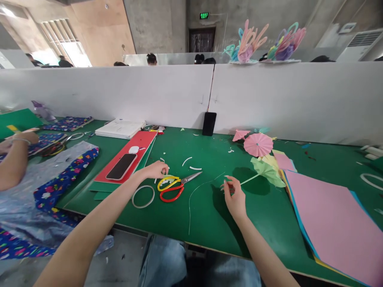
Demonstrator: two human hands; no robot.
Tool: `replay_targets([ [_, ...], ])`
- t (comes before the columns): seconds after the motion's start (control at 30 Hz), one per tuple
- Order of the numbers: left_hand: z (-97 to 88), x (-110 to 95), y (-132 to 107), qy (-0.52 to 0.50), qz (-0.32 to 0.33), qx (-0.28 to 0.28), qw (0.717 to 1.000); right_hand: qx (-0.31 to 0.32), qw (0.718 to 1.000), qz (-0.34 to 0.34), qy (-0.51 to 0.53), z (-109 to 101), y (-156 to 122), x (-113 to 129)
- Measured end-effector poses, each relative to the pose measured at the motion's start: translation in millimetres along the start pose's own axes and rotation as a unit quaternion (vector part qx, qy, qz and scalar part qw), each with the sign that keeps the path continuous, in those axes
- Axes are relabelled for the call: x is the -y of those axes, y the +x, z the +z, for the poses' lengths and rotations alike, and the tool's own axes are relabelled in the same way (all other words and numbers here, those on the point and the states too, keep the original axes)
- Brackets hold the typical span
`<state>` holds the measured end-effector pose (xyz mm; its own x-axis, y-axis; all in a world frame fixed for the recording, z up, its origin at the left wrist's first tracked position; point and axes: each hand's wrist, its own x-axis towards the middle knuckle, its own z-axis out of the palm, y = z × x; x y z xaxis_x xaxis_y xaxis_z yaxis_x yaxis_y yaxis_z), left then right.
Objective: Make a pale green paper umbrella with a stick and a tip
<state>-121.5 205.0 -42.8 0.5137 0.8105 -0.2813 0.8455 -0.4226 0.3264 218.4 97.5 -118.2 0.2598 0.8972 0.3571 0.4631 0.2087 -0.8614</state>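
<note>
My right hand (pixel 235 195) is closed around the thin pale-green stem of a green paper leaf (pixel 267 172). The leaf points right and casts a shadow on the green table. A thin pale thread or wire (pixel 191 199) curves across the tabletop just left of that hand. My left hand (pixel 156 170) reaches down to the table with its fingers pinched together, beside small white paper scraps (pixel 165 183); what is between the fingertips is hidden. Close to it lie scissors (pixel 173 190) with one yellow and one red handle, slightly open, and a white tape ring (pixel 143 196).
A pink paper umbrella shape (pixel 257 144) lies behind the leaf. Coloured paper sheets (pixel 335 215) are stacked at right. At left, a phone (pixel 121 166) rests on a red folder (pixel 131 153). Another phone (pixel 209 123) leans on the white partition (pixel 143 93). A co-worker's arm (pixel 18 159) is far left.
</note>
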Motion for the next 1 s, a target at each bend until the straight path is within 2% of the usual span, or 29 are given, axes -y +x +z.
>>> replay_targets([
  [0.13,-3.0,-4.2,-5.1,-0.016,-0.014,-0.031,0.999,0.010,1.000,0.013,0.019,1.1,0.0,2.2],
  [0.3,-21.6,-15.2,-24.2,-0.052,-0.042,-0.160,0.985,0.034,0.997,0.029,0.058,0.0,-2.2,5.4],
  [0.4,-29.5,-34.7,-32.5,-0.094,-0.044,-0.259,0.960,0.072,0.993,0.039,0.091,0.7,-6.7,10.5],
  [0.47,-27.5,-56.0,-34.5,-0.139,-0.029,-0.294,0.945,0.130,0.983,0.046,0.124,2.3,-9.1,17.0],
  [0.53,-19.0,-82.3,-33.8,-0.188,0.008,-0.271,0.944,0.217,0.959,0.056,0.171,3.4,-8.2,25.7],
  [0.6,-6.5,-109.6,-30.1,-0.226,0.056,-0.209,0.950,0.303,0.924,0.069,0.221,3.1,-2.7,35.9],
  [0.67,6.1,-132.4,-22.0,-0.251,0.094,-0.161,0.950,0.358,0.893,0.079,0.261,2.4,6.6,46.7],
  [0.73,15.2,-146.2,-8.5,-0.270,0.110,-0.148,0.945,0.379,0.876,0.088,0.284,4.0,18.3,56.5],
  [0.83,20.9,-148.2,19.2,-0.297,0.093,-0.190,0.931,0.339,0.886,0.104,0.298,16.3,37.1,64.5],
  [1.0,23.6,-124.9,59.6,-0.313,0.007,-0.321,0.894,0.171,0.928,0.135,0.301,50.3,57.5,56.9],
])
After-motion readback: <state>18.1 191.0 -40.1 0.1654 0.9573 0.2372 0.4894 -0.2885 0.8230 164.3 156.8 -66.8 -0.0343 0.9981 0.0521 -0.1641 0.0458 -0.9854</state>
